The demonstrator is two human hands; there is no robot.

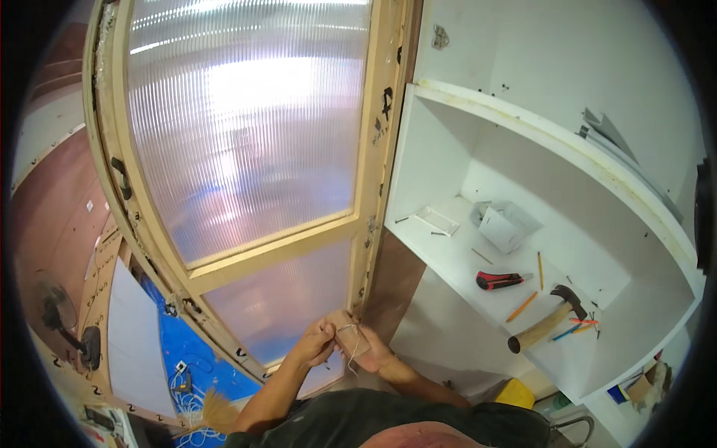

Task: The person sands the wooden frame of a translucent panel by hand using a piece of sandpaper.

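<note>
Workshop: 1 wooden door frame (377,142), ribbed translucent panels; left hand (315,342), right hand (366,347) pinching 1 thin wire (354,345) at frame's lower edge.

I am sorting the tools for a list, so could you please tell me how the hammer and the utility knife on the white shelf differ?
The hammer is the larger, with a pale wooden handle and dark metal head; the utility knife is smaller, with a red and black body. The hammer lies near the shelf's front edge among pencils; the knife lies farther back, toward the small white box. Both lie flat on the white shelf, untouched by either hand.
</note>
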